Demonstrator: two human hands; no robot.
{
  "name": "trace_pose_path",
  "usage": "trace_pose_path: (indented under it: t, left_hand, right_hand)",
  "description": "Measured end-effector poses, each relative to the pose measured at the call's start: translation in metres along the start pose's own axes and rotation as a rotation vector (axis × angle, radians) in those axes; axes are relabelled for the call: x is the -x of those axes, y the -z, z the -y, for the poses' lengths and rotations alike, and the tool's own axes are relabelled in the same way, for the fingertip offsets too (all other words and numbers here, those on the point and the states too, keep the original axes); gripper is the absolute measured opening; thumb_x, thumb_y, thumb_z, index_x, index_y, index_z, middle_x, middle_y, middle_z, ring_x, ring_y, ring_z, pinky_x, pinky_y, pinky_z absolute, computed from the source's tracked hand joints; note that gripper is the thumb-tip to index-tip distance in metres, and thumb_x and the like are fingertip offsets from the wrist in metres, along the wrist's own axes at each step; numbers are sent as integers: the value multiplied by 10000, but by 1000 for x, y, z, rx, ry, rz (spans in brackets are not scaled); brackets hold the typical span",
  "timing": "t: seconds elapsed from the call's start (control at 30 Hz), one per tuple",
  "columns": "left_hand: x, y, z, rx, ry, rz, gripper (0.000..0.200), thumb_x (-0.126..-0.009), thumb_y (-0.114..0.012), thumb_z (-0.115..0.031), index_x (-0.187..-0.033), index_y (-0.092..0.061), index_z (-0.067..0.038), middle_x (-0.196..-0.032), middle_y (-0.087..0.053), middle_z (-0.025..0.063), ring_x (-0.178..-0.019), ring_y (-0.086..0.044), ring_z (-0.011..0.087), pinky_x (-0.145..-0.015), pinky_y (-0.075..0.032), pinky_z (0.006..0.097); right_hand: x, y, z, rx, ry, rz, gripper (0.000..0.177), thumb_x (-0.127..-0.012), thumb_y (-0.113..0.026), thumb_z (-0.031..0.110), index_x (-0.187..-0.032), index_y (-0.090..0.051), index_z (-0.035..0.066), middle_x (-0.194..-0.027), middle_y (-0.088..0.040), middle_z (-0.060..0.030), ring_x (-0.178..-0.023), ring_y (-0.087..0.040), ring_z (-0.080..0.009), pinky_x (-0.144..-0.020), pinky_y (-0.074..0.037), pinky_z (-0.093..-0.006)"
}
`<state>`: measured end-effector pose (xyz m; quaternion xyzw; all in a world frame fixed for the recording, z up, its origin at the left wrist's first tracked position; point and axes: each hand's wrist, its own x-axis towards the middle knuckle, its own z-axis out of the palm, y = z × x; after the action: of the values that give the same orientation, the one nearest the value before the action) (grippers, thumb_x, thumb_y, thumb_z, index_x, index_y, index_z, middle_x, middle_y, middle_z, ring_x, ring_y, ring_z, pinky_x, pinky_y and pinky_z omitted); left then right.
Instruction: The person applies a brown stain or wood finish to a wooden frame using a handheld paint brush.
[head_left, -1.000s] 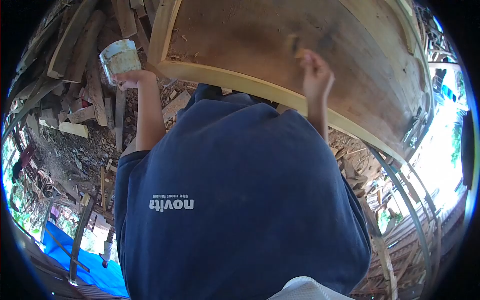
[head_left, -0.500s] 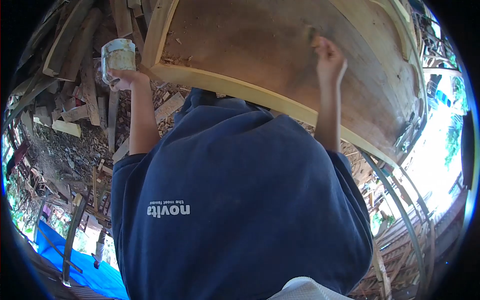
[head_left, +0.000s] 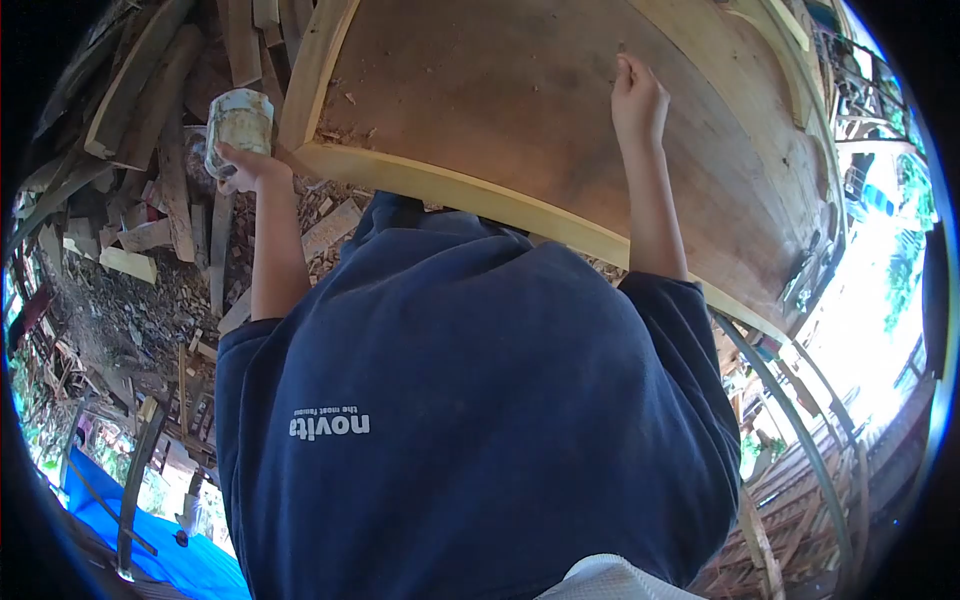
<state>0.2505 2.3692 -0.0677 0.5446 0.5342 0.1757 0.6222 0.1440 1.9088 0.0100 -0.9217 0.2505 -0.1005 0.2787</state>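
Note:
At the upper left my left hand (head_left: 245,168) is wrapped round a whitish, stained container (head_left: 240,125), held upright beside the corner of a wooden frame (head_left: 430,178). My right hand (head_left: 640,98) is over the brown wooden panel (head_left: 480,90) inside that frame, its fingers pinched together. Whatever those fingers grip is too small and dark to name. Wood shavings lie on the panel near its left corner.
Wood offcuts and planks (head_left: 140,85) are heaped at the left, with chips over the ground below. A blue tarp (head_left: 160,540) hangs at the lower left. Curved dark pipes (head_left: 800,430) stand at the right.
My right hand has moved slightly left and up over the panel, and its small piece is now harder to see. The container in my left hand has shifted slightly and tilted.

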Motion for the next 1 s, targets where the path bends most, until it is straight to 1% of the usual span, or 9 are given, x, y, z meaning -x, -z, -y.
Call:
trace_pose_path:
  t: [0.07,0.23,0.3,0.5,0.57,0.63,0.67,0.87,1.0]
  left_hand:
    - [4,-1,-1,2,-5,-3,969,-808,-671,-554,-1445,-60,-153,-1450,-258,190,-1266,-435,375,-1020,-484,480]
    - [20,-1,-12,-33,21,-19,932,-827,-655,-542,-1447,-60,-181,-1444,-255,191,-1268,-432,377,-1002,-497,503]
    - [16,-2,-11,-17,17,-26,930,-828,-655,-540,-1448,-58,-185,-1445,-251,187,-1266,-430,377,-998,-496,507]
    - [1,2,-1,21,0,11,933,-835,-649,-540,-1463,-50,-197,-1453,-241,168,-1257,-424,369,-983,-493,504]
    - [2,0,-2,35,7,-3,930,-837,-647,-539,-1467,-54,-197,-1456,-238,164,-1253,-425,367,-979,-493,501]
    - [6,2,-5,5,1,-8,926,-835,-648,-537,-1469,-68,-193,-1456,-241,164,-1258,-423,361,-976,-497,490]
    - [6,2,-6,5,3,-20,926,-835,-648,-537,-1469,-68,-193,-1456,-241,164,-1258,-423,361,-976,-497,490]
    - [-3,0,-2,100,5,28,919,-843,-645,-523,-1467,-79,-155,-1450,-263,177,-1250,-441,354,-980,-497,475]
    - [-9,3,2,53,-37,27,940,-840,-658,-506,-1448,-89,-71,-1448,-262,193,-1260,-435,355,-994,-485,469]
  right_hand:
    - [6,-7,13,144,134,17,196,-927,-520,179,-917,-687,78,-902,-680,-170,-847,-650,-383,-744,-518,-449]
    - [63,-36,94,-248,225,509,226,-944,-579,220,-1061,-697,68,-926,-708,-158,-807,-696,-220,-739,-528,-324]
    - [37,-20,93,-386,0,608,249,-953,-585,246,-1083,-695,64,-899,-721,-113,-790,-676,-150,-735,-511,-286]
    - [-49,-17,12,146,212,106,217,-962,-574,252,-1084,-713,140,-908,-726,-80,-824,-689,-125,-760,-526,-282]
    - [-21,-30,49,51,188,270,241,-969,-568,262,-1095,-706,110,-918,-723,-79,-838,-689,-127,-769,-533,-278]
    - [3,-33,86,-367,14,622,264,-972,-570,273,-1080,-709,76,-908,-723,-62,-826,-686,-127,-758,-532,-273]
    - [-1,-34,81,-560,-31,624,280,-977,-568,278,-1063,-713,54,-896,-721,-33,-809,-685,-135,-750,-530,-270]
    - [-57,-18,53,14,190,69,177,-937,-576,165,-1023,-713,95,-942,-713,-127,-857,-699,-274,-728,-543,-357]
    - [13,-79,90,88,438,276,166,-912,-601,174,-1004,-716,99,-976,-694,-150,-884,-678,-332,-757,-542,-373]
